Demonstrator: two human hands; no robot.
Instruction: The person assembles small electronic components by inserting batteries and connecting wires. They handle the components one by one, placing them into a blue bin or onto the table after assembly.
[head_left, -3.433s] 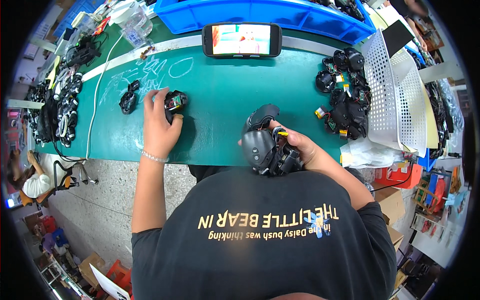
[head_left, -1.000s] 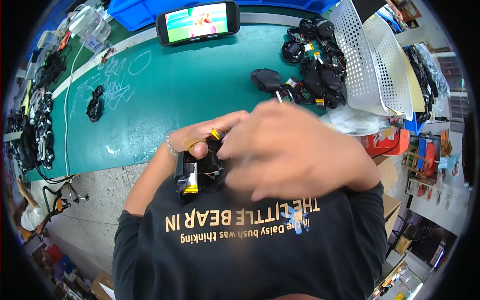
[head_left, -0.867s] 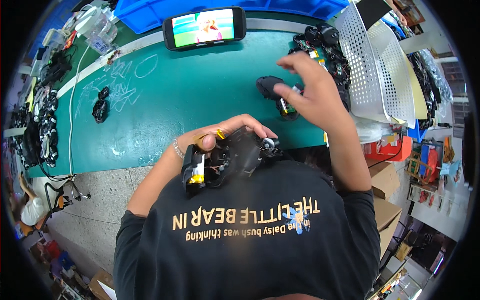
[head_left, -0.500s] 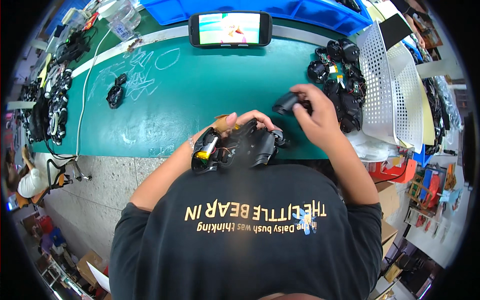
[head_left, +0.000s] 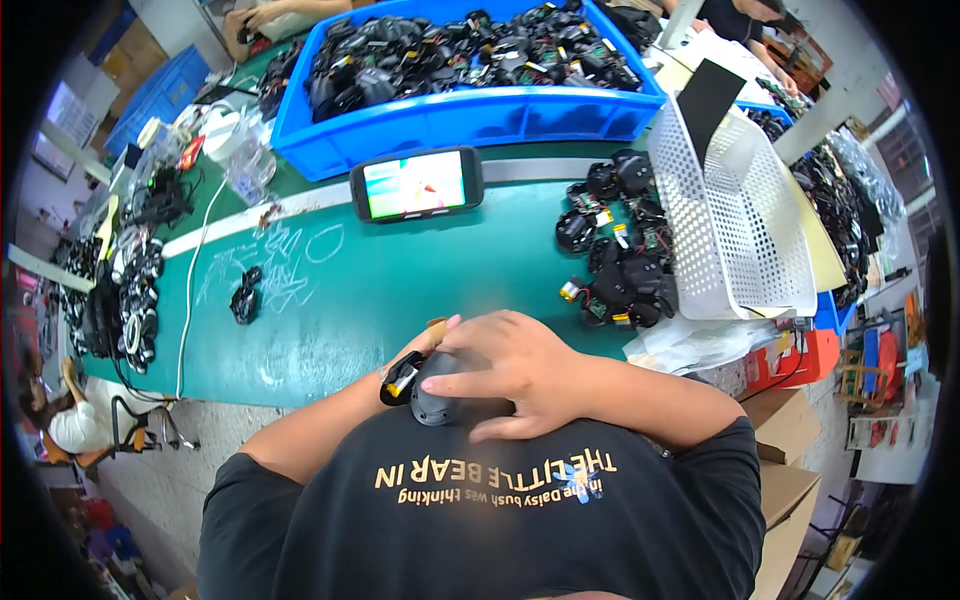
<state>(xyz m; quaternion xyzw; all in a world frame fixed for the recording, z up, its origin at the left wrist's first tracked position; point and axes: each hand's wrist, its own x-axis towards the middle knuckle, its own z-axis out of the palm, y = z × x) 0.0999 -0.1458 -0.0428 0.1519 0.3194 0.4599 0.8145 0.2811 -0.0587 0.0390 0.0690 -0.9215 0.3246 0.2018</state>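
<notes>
In front of my chest are black plastic housings (head_left: pixel 432 408), one with a rounded grey-black shell. Beside the shell, an opened part (head_left: pixel 401 383) shows a silver and yellow battery. My left hand (head_left: pixel 434 338), tan tape on a finger, is curled around these parts at their far side; most of its fingers are hidden behind my right hand. My right hand (head_left: pixel 520 368) lies over the shell with fingers spread, one fingertip touching it. Whether anything is under its palm is hidden.
A phone (head_left: pixel 417 184) with a lit screen leans on a blue bin (head_left: pixel 470 108) full of black parts. Several housings (head_left: pixel 625 285) lie beside a white perforated basket (head_left: pixel 735 240) at right. A small black part (head_left: pixel 246 296) and a cable (head_left: pixel 190 310) lie at left. Other people work nearby.
My right hand has moved left from above the table onto the parts at my chest, bringing a black piece along. The view has tilted up, showing more of the blue bin.
</notes>
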